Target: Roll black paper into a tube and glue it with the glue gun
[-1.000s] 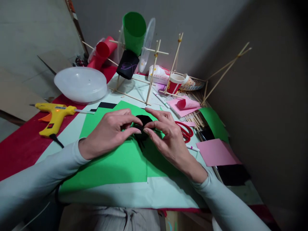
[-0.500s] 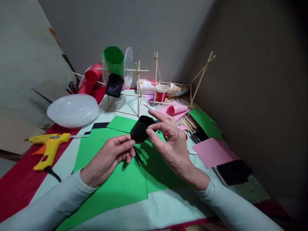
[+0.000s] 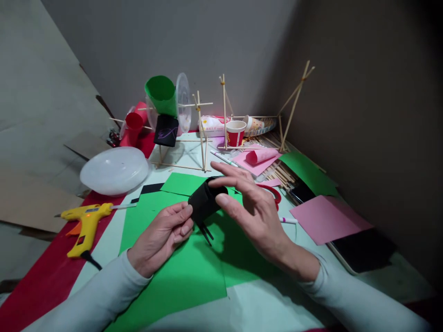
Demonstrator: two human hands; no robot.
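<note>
Black paper tube [image 3: 204, 201] pinched btwn right hand [image 3: 258, 214] thumb/fingers at top; left hand [image 3: 162, 237] fingertips press its lower end

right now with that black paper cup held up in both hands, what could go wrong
The black paper cup is pinched only at its edges by the left hand and right hand, so it may crush or unroll. The glue gun lies near the left sleeve with its light on: a burn risk. The scissors lie just behind the right hand.

Single head-worn view, looking forward and down at close range over the desk [image 3: 242, 309]; wall corner lies beyond the right hand [image 3: 258, 214].
</note>
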